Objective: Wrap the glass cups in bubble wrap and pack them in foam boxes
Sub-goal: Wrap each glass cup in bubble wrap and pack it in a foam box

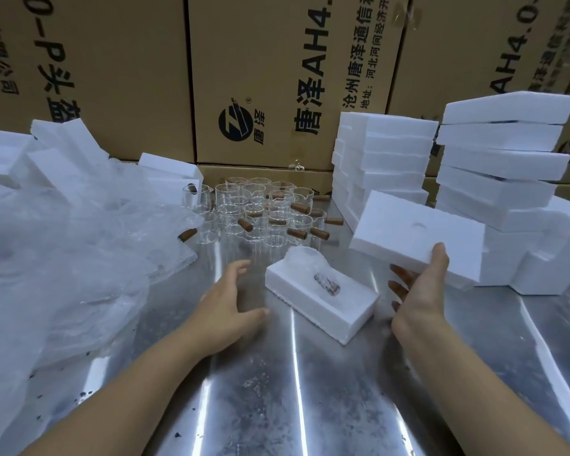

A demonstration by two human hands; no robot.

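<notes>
A white foam box half (326,302) lies on the steel table (277,390) in the middle, with a bubble-wrapped glass cup (313,268) seated in it, its brown handle showing through the wrap. My right hand (420,291) holds a second foam half (415,238) tilted in the air, just right of and above the box, thumb on top and fingers beneath. My left hand (231,307) hovers relaxed and holding nothing, a little left of the box. Several bare glass cups with brown wooden handles (260,212) stand behind.
A heap of bubble wrap (63,264) covers the left of the table. Loose foam pieces (46,153) lie at the back left. Two stacks of foam boxes (385,159) (504,166) rise at the right. Printed cardboard cartons (260,77) wall off the back.
</notes>
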